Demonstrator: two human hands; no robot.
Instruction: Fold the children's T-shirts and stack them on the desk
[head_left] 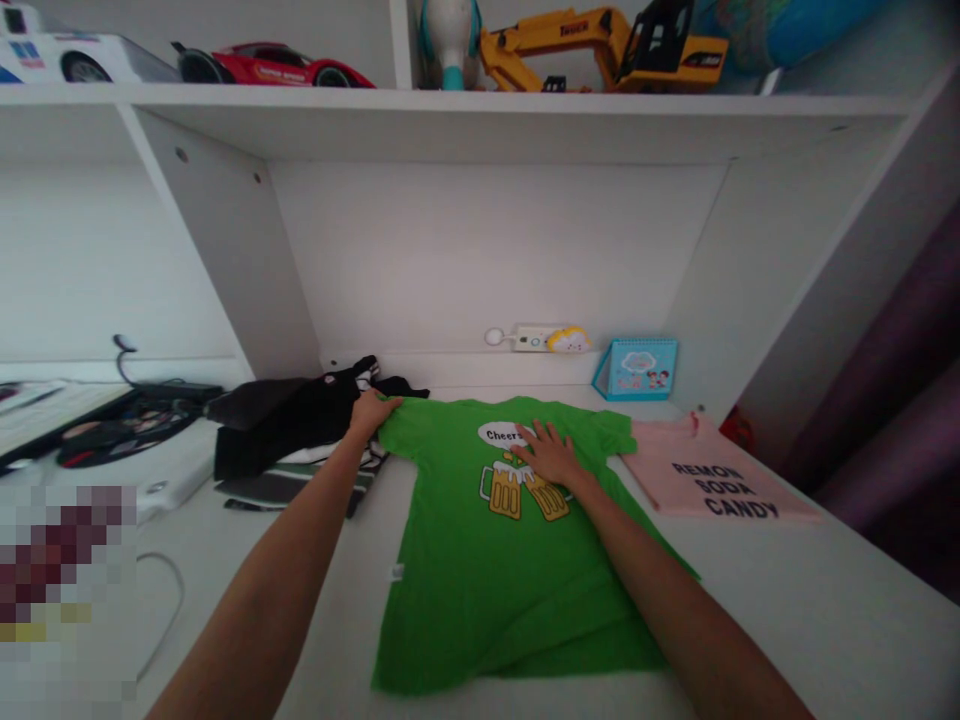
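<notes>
A green T-shirt (480, 590) lies spread on the white desk, printed with "Cheers" and two beer mugs. At its upper left corner my left hand (373, 412) is closed on the sleeve, fingers partly hidden. My right hand (549, 455) rests with fingers spread on the chest print, holding nothing. It covers part of the lettering and of one mug. Beyond the shirt's right sleeve lies a folded pink T-shirt (705, 465) with dark lettering. To the left of my left hand is a pile of dark clothes (274, 435), some striped.
Behind the shirt stand a blue desk calendar (641, 370) and a power strip (534, 338) with a cloud-shaped piece. Overhead, a white shelf (480, 102) holds a toy excavator (600, 50) and toy cars. A cable (176, 580) and other items lie at left; a dark curtain hangs at right.
</notes>
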